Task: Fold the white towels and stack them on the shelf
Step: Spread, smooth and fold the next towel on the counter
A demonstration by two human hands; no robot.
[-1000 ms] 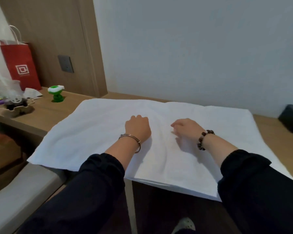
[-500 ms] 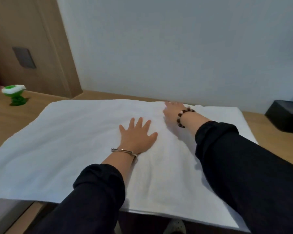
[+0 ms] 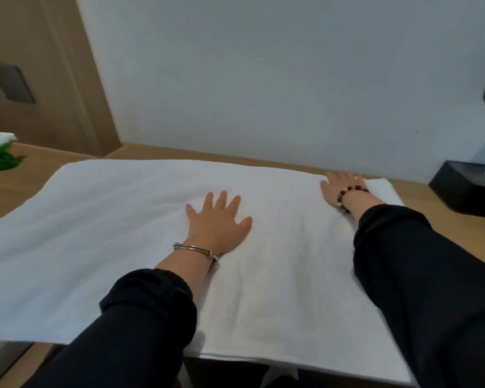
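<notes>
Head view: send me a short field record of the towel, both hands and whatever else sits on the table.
towel: white, spread flat on the wooden table, near edge overhanging
left hand: open, fingers spread, pressing the towel's middle
right hand: open, flat near the towel's far right corner
other: green toy far left; black box far right

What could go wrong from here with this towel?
1. The white towel appears to overhang the near edge of the table, so a pull toward the body might slide it off.
2. The left hand presses flat mid-towel and the right hand lies at the far right corner. Folding from there could bunch the cloth between them.
3. The black box sits close to that corner, and a sweeping right arm might bump it.
</notes>
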